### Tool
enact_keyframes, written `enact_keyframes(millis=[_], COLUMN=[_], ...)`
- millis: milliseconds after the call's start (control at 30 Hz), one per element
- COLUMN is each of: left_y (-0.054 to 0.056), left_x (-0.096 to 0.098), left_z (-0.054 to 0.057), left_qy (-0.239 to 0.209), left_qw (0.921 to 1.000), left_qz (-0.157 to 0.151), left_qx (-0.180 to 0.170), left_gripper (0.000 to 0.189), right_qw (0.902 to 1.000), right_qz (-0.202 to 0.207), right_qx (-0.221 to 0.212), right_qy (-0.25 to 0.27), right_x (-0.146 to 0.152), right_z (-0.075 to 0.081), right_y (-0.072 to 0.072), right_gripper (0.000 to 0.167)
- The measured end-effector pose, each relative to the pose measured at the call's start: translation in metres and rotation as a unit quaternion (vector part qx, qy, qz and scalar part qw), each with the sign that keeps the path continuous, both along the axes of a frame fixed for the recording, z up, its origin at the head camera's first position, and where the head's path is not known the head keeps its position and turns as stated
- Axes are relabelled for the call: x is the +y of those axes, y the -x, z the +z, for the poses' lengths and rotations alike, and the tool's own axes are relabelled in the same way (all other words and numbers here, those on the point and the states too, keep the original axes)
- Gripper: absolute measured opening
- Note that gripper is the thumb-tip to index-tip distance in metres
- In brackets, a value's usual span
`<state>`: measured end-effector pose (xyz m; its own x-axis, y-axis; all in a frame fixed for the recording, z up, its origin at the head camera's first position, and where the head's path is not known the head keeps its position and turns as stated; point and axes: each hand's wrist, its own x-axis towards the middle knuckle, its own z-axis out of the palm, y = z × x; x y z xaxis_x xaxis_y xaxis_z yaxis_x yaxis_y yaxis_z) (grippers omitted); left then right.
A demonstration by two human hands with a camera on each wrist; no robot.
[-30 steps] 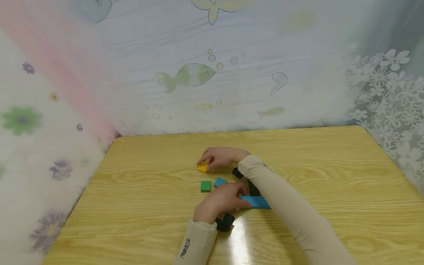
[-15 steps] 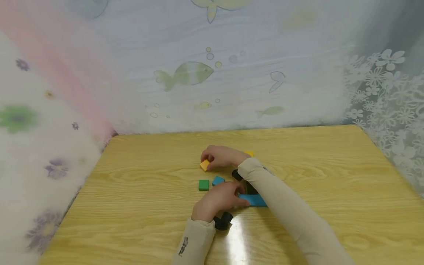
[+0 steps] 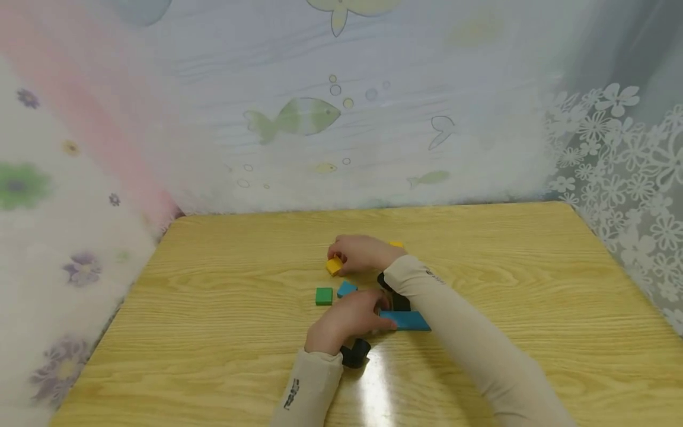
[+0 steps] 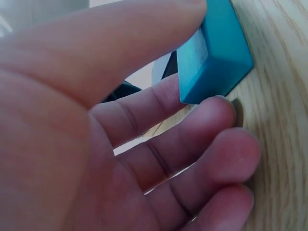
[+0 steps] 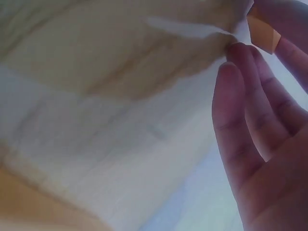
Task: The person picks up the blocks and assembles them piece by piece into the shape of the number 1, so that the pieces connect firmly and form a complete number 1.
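Observation:
My left hand pinches the left end of a long blue block between thumb and forefinger; the right end of the block is hidden behind the right sleeve. In the left wrist view the blue block lies close to the wood, and the other fingers curl below it. Farther back, my right hand holds a small yellow block by its fingertips. Only part of that yellow block shows between the fingers in the right wrist view. A small blue block and a green square block lie between the hands, to the left.
Black pieces stand around the hands: one by the left wrist, another behind the long blue block, a third under the right wrist. Another yellow piece peeks out behind the right wrist. Patterned curtains rise past the wooden table.
My right fingers have closed on the yellow block, turned it and drawn it a little to the right. My left hand keeps its hold on the long blue block. The view has shifted slightly.

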<state>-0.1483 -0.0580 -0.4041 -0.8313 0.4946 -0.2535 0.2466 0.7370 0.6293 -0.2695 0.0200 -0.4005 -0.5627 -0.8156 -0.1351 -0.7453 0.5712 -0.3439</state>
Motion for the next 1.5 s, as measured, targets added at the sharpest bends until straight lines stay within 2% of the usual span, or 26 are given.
enact_keyframes(millis=[133,300,533,600,667,833,900,1200,1333,1500], left_y=[-0.001,-0.001,-0.003,-0.004,-0.003,-0.001,-0.001,-0.002,-0.002,0.0], left_x=[0.0,0.0,0.001,0.001,0.001,0.001,0.001,0.005,0.004,0.002], left_z=[0.0,0.001,0.003,0.003,0.001,-0.002,-0.003,-0.003,-0.003,-0.004], left_qy=[0.004,0.009,0.009,0.011,0.011,0.011,0.013,0.005,0.003,0.002], left_qw=[1.0,0.9999,0.9998,0.9997,0.9996,0.9996,0.9996,0.9995,0.9994,0.9993], left_qz=[0.008,0.01,0.013,0.016,0.02,0.021,0.021,0.018,0.025,0.029], left_qx=[-0.002,-0.007,-0.015,-0.014,-0.015,-0.013,-0.012,-0.025,-0.024,-0.024], left_gripper=[0.032,0.028,0.027,0.027,0.027,0.028,0.028,0.027,0.028,0.028], right_qw=[0.9986,0.9946,0.9749,0.9661,0.9532,0.911,0.8975,0.8439,0.8304,0.8322], right_qz=[-0.044,-0.087,-0.171,-0.197,-0.226,-0.292,-0.309,-0.381,-0.387,-0.383], right_qx=[-0.024,-0.038,-0.071,-0.08,-0.097,-0.153,-0.167,-0.211,-0.223,-0.224], right_qy=[0.02,0.041,0.124,0.147,0.176,0.247,0.267,0.313,0.333,0.332], right_x=[0.01,0.026,0.063,0.074,0.085,0.107,0.114,0.132,0.13,0.128], right_z=[0.003,0.01,0.016,0.014,0.011,0.001,-0.003,-0.024,-0.031,-0.035], right_y=[0.003,0.008,0.012,0.012,0.011,0.005,0.003,0.0,0.0,0.002], right_gripper=[0.028,0.037,0.044,0.044,0.045,0.049,0.05,0.049,0.047,0.047])
